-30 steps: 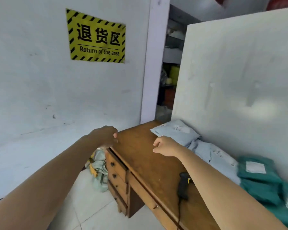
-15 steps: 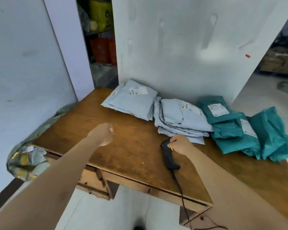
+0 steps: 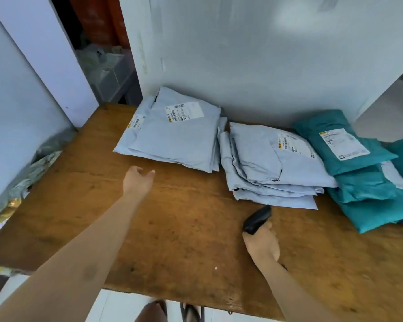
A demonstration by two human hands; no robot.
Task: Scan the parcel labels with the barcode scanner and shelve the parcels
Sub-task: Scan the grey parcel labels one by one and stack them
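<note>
Worn wooden bench (image 3: 172, 228): black handheld barcode scanner (image 3: 257, 219), previously lying flat, now lifted, enclosed by right hand (image 3: 262, 244) grip; left hand (image 3: 136, 182) grip now spread. Pale grey-blue poly-mailer parcels (image 3: 177, 133) labelled.

the bench (image 3: 172, 228) is worn brown wood, matt and blotched. the pale grey parcels (image 3: 172, 140) and the teal parcels (image 3: 363, 191) are smooth, creased plastic film with white paper labels (image 3: 184, 111). the barcode scanner (image 3: 257, 219) is black, slightly glossy plastic.

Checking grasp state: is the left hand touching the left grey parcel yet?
Apart. The head view shows bare wooden table between the open left hand and the left grey parcel.
</note>
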